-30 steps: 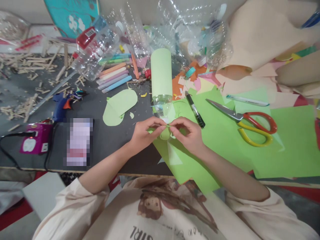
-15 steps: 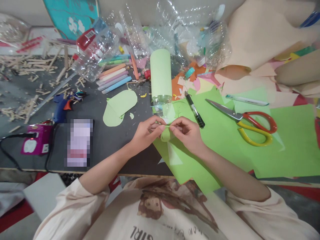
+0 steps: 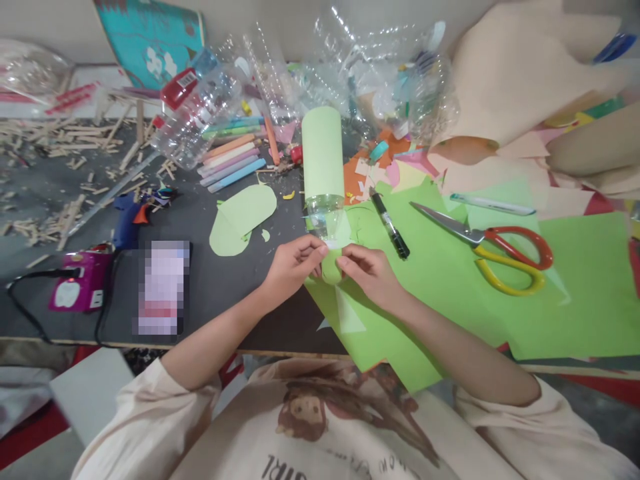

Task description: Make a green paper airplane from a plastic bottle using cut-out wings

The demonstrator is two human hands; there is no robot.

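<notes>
Between my hands is a small green paper piece (image 3: 331, 269) with a rounded lower end. My left hand (image 3: 296, 267) pinches its left edge with thumb and fingers. On the other edge, my right hand (image 3: 369, 272) grips it the same way. Just beyond them lies a clear plastic bottle (image 3: 324, 210) with its far part wrapped in pale green paper (image 3: 322, 150). A black marker (image 3: 390, 225) rests right of the bottle on green paper sheets (image 3: 440, 287). Pale green rounded cutouts (image 3: 243, 220) lie left of my left hand.
Scissors (image 3: 483, 243) with red and yellow handles and a pen (image 3: 493, 203) lie at the right. At the left are a phone (image 3: 164, 287), a blue glue gun (image 3: 126, 220) and a purple box (image 3: 80, 283) with a cord. Plastic bottles (image 3: 195, 113) and wooden sticks (image 3: 60, 137) crowd the back.
The view has shifted slightly, so the tabletop appears a little lower. My fingertips have drawn slightly apart at the paper piece's top, showing more of it. Both hands still hold it.
</notes>
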